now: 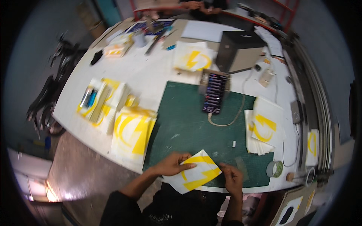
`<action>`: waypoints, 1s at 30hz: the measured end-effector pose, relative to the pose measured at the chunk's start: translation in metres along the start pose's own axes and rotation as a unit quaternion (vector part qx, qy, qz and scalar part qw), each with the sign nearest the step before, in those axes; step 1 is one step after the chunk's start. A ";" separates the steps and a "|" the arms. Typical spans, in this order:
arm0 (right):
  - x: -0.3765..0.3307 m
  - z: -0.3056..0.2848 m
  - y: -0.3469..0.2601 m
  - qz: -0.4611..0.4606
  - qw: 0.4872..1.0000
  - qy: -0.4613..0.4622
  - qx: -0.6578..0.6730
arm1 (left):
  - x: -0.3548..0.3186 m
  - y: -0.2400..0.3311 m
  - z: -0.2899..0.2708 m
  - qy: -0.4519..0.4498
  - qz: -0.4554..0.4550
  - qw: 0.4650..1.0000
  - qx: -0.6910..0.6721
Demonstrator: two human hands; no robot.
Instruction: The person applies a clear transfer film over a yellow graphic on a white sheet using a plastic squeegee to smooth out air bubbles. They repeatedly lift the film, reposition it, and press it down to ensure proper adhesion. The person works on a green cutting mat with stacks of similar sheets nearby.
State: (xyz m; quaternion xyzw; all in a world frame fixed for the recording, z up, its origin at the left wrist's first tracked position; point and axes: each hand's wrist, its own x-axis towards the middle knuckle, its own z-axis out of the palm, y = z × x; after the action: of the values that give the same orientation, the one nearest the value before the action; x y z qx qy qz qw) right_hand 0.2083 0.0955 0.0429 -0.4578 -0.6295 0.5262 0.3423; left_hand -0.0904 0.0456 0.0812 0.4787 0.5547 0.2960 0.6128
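Note:
A white paper envelope with yellow print point(200, 174) is tilted over the near edge of the green cutting mat point(181, 124). My left hand point(175, 164) grips it at its left side, thumb on top and fingers beneath. At the envelope's right corner, my right hand point(232, 178) has its fingers pinched together; blur hides whether they hold the paper edge or something small. Beside that hand a clear film strip point(242, 168) lies on the mat. A small white piece point(234, 144) rests farther up.
Stacked printed envelopes point(132, 130) stand left of the mat, another pile point(264, 126) on its right. A phone point(215, 92) with a cable leans at a small box. A tape roll point(275, 169) sits near right; a black box point(239, 51) stands behind. Another person's hands point(192, 5) show far off.

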 end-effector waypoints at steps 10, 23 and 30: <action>-0.016 -0.014 0.018 0.028 0.999 0.033 0.023 | -0.122 0.001 -0.129 0.491 -0.074 0.851 0.170; -0.024 -0.007 0.009 0.009 0.998 0.053 0.021 | -0.074 -0.049 -0.111 0.524 0.059 0.691 0.495; 0.002 -0.022 0.013 -0.024 0.997 0.064 -0.034 | -0.067 -0.025 -0.133 0.396 -0.048 0.731 0.553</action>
State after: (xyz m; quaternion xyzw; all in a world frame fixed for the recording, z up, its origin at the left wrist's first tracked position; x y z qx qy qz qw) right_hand 0.2306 0.1050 0.0345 -0.4868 -0.6345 0.4659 0.3786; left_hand -0.2362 0.0108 0.0951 0.5452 0.8351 0.0701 -0.0226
